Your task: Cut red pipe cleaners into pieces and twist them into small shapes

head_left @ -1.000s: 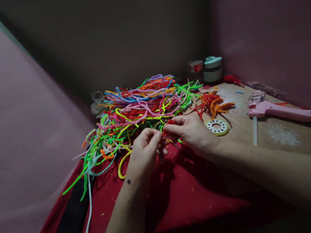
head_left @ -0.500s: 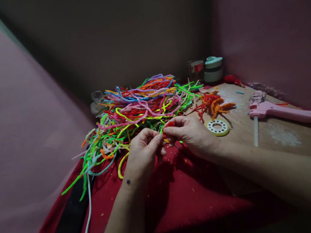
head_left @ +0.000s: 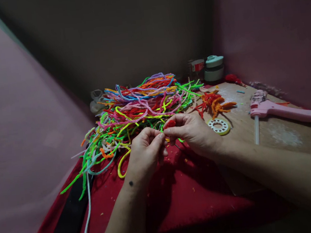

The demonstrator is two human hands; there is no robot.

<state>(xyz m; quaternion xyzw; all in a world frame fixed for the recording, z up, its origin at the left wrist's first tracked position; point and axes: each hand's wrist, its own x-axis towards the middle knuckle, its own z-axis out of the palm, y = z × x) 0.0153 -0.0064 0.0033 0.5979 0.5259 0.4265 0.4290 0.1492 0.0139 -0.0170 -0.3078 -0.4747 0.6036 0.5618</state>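
Above the front edge of a pile of colourful pipe cleaners point(head_left: 143, 108), my two hands meet at the fingertips. My right hand point(head_left: 196, 132) pinches a small red fuzzy pipe cleaner piece point(head_left: 170, 124) between thumb and fingers. A bit of green pipe cleaner point(head_left: 161, 128) shows where the fingertips come together. My left hand point(head_left: 145, 151) is closed in a pinch at that green bit, though its fingers hide most of it. How the red and green parts join cannot be made out.
A pink glue gun point(head_left: 292, 110) with a clear glue stick point(head_left: 256, 131) lies on the brown board point(head_left: 277, 151) at right. A tape roll point(head_left: 210, 126) and red-orange pipe cleaner pieces point(head_left: 217, 105) lie nearer. Behind stands a pale green container point(head_left: 214, 73). Red cloth point(head_left: 182, 203) covers the front.
Both hands stay together at nearly the same place. My fingers have shifted slightly around the small red and green piece, and the view has moved a little.
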